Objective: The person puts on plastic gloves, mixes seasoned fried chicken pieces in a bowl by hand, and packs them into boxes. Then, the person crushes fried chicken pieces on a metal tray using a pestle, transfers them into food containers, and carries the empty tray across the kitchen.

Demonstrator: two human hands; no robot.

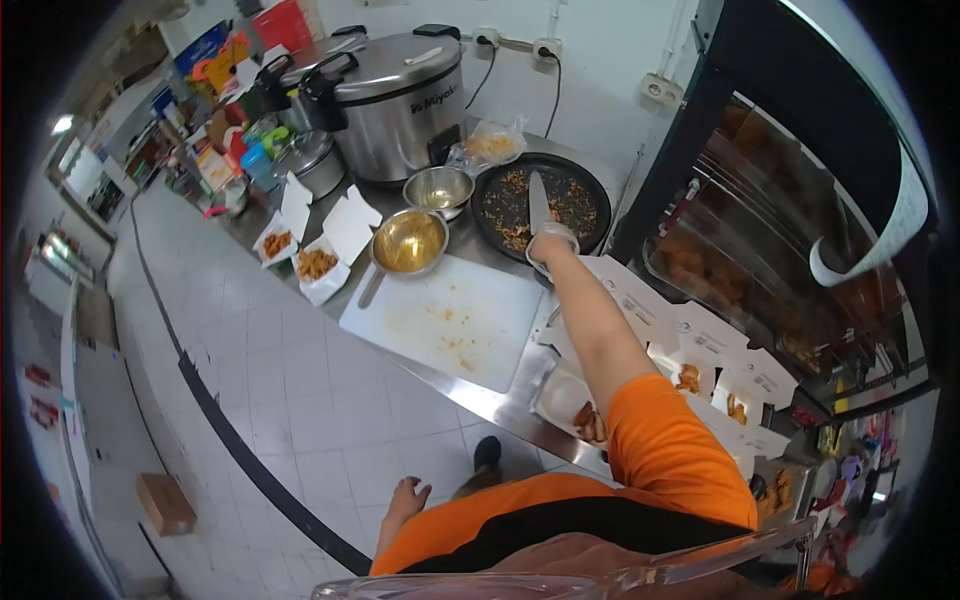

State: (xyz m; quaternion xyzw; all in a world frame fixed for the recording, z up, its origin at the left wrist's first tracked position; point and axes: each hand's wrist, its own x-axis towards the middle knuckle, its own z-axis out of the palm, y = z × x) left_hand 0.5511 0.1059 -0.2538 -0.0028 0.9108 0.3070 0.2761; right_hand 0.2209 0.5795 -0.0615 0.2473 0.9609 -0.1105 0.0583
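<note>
My right hand point(552, 243), in a clear glove, is closed round the handle of a knife point(540, 200). The wide blade lies over a round black pan point(489, 187) strewn with brown crumbs. Low in the view hangs my left hand point(406, 497), bare and empty, its fingers apart, over the floor and away from the counter. A white cutting board point(430, 330) with crumbs on it lies left of my right forearm, and a metal bowl point(409, 241) with a handle rests at its upper left corner.
Two opened boxes of food point(316, 265) stand left of the board. A small steel bowl point(438, 188), a large rice cooker point(395, 100) and a plastic bag point(490, 146) are behind. More food boxes point(688, 372) and a glass-fronted cabinet point(770, 220) are at the right.
</note>
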